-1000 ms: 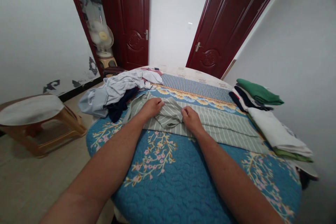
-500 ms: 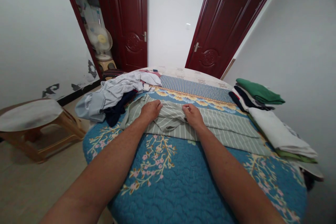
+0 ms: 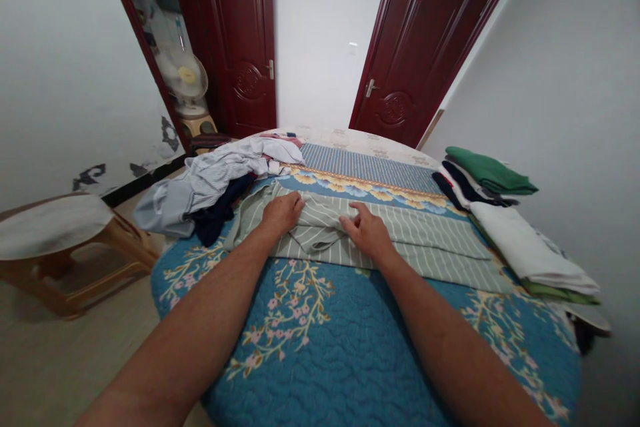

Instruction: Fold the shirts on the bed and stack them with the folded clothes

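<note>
1. The left hand (image 3: 283, 212) lies on the upper left part of a grey-green striped garment (image 3: 430, 240), just above the middle of the frame. Its fingers are curled down onto a raised fold of the cloth. I cannot tell whether they pinch the fold.
2. The right hand (image 3: 366, 231) rests palm down on the same garment, just right of the left hand. Its fingers are loosely spread and point towards the bunched fold between the two hands.
3. The striped garment lies mostly flat across the middle of the frame and runs out to the right, on a blue quilted bedspread (image 3: 325, 353) with a floral print.
4. A heap of unfolded clothes (image 3: 215, 177), in pale striped and dark blue fabric, sits left of centre, touching the garment's upper left edge.
5. At the right edge of the bed stands a stack of folded clothes (image 3: 493, 175) with a green piece on top, and a white folded piece (image 3: 530, 250) lies just below it.
6. A wooden stool (image 3: 65, 240) stands on the floor at the left of the frame, and an electric fan (image 3: 186, 80) stands in the doorway at the upper left.
</note>
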A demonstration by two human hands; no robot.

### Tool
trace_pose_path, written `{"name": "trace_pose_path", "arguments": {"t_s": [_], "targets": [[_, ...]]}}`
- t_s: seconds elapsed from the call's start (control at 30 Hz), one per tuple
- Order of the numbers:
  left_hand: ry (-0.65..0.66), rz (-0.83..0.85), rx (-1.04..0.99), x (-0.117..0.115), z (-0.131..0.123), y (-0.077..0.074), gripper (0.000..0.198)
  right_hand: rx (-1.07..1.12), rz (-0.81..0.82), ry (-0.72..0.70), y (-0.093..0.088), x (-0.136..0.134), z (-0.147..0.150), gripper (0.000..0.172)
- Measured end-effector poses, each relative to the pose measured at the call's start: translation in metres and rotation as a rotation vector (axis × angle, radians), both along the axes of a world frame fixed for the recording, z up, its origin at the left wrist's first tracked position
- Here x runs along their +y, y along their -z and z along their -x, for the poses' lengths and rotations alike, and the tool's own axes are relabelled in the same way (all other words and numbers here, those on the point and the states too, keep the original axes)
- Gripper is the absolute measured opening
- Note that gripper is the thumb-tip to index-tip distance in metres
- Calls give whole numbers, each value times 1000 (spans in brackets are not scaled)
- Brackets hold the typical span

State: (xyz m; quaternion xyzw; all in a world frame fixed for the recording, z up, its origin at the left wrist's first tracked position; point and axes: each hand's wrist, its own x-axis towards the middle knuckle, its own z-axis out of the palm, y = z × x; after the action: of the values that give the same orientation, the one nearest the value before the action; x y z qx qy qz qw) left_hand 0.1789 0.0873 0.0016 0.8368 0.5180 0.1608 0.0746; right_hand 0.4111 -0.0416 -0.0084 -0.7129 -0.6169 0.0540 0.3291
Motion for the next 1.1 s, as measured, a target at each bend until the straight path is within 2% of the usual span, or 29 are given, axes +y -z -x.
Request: {"name": "trace_pose_path", "arguments": {"t_s": [0.1, 0.23, 0.33, 0.57, 0.77, 0.83, 0.97, 1.1], "targets": [[4, 6, -29, 1, 1, 2, 30, 86, -23, -37, 6, -4, 8, 45], [26, 2, -68, 2, 3, 4, 29, 277, -58, -20, 13, -1, 11, 42], [24, 2, -77, 1, 3, 4, 31, 309, -90, -27, 16, 1, 11, 42], [31, 33, -107, -2, 3, 0, 34, 230, -152, -75, 21, 6, 15, 51], [39, 41, -127, -1, 4, 1, 35, 131, -178, -181, 22, 9, 8, 43], [43, 41, -141, -1, 5, 1, 35, 109, -188, -215, 24, 9, 4, 45], [31, 29, -150, -1, 5, 0, 42, 60, -179, -188, 30, 7, 2, 58], [11, 4, -115, -1, 4, 1, 48, -8, -121, -116, 34, 8, 7, 62]]}}
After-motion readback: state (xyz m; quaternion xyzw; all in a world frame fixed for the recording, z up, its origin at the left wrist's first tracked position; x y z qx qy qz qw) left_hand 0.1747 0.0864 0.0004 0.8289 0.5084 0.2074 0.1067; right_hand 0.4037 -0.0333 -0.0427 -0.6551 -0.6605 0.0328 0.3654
